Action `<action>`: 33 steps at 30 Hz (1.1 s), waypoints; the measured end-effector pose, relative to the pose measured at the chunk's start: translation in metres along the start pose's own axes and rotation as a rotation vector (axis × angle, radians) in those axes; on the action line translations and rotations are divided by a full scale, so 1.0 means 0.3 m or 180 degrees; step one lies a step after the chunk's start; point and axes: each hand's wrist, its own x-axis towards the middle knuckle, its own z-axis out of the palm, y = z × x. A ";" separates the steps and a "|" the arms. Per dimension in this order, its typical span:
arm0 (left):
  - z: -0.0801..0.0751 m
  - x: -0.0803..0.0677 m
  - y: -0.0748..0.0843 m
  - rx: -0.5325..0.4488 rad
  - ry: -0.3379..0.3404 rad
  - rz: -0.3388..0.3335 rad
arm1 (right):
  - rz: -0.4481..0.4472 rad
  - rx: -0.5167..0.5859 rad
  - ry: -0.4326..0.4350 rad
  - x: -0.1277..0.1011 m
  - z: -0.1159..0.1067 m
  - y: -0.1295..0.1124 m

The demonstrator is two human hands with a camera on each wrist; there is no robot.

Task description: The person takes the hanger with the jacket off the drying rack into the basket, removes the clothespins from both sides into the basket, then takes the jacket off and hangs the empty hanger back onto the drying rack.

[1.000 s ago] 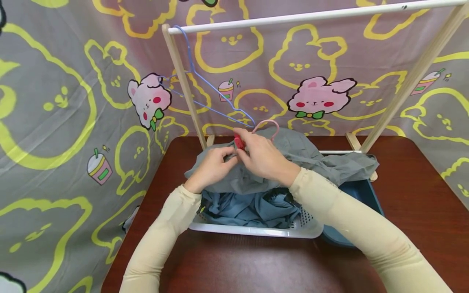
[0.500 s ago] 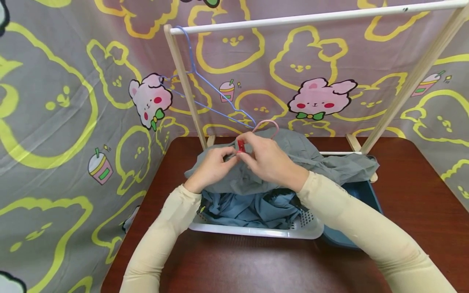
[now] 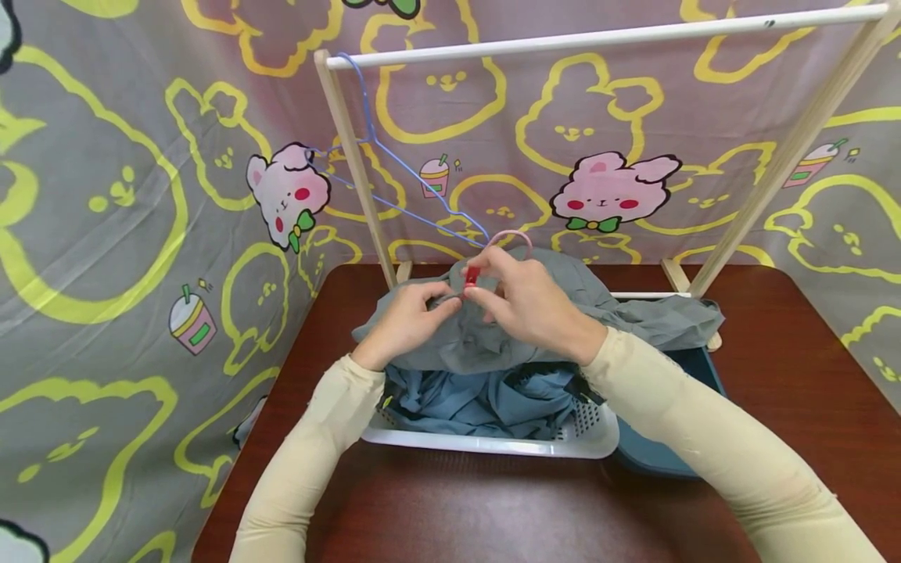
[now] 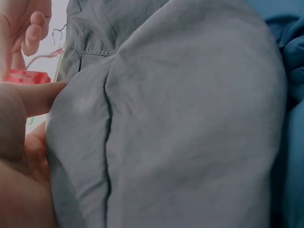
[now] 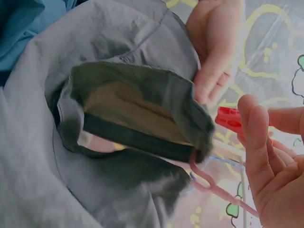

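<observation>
Right hand (image 3: 528, 301) pinches red clip (image 3: 471, 274); left hand (image 3: 408, 317) grips grey garment (image 3: 563, 301).

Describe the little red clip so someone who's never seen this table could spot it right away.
Start at the wooden rack behind the white basket. Grey cloth is heaped over the basket; above it, the right hand pinches the red clip. It is the only bright red thing, beside a pink hanger hook.
</observation>
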 end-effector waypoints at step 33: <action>-0.030 0.001 -0.012 -0.0104 -0.0005 -0.0330 | 0.1345 0.0153 -0.1931 -0.255 -0.432 0.306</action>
